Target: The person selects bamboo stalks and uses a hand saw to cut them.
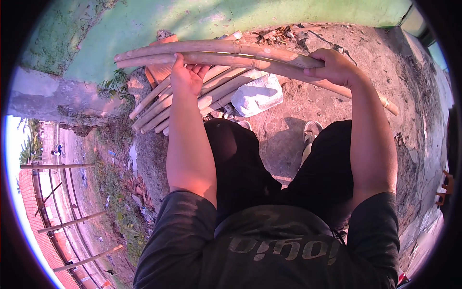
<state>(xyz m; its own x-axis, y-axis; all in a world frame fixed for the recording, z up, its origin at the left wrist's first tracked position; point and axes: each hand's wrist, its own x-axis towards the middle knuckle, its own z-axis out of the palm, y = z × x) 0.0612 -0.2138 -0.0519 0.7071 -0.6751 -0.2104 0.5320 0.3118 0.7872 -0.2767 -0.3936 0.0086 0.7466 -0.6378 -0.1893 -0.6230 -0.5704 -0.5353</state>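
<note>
Two long, pale bamboo poles lie side by side across the view in front of me: a far bamboo pole (207, 46) and a near bamboo pole (284, 69). My right hand (337, 68) is closed around them; the far pole's right end is at this hand, while the near pole runs on past it to the lower right. At the poles' left part, my left hand (187, 77) has its thumb against the near pole and its fingers curled beneath. Below them a stack of cut bamboo poles (166, 103) rests on the ground beside a whitish block (257, 96).
A green wall (269, 14) stands beyond the poles. Rubble and dry scraps (279, 34) lie along its foot, with an orange brick-like piece (158, 72) by the stack. Rough concrete (375, 62) spreads to the right. Weeds (115, 183) and upright posts are on the left.
</note>
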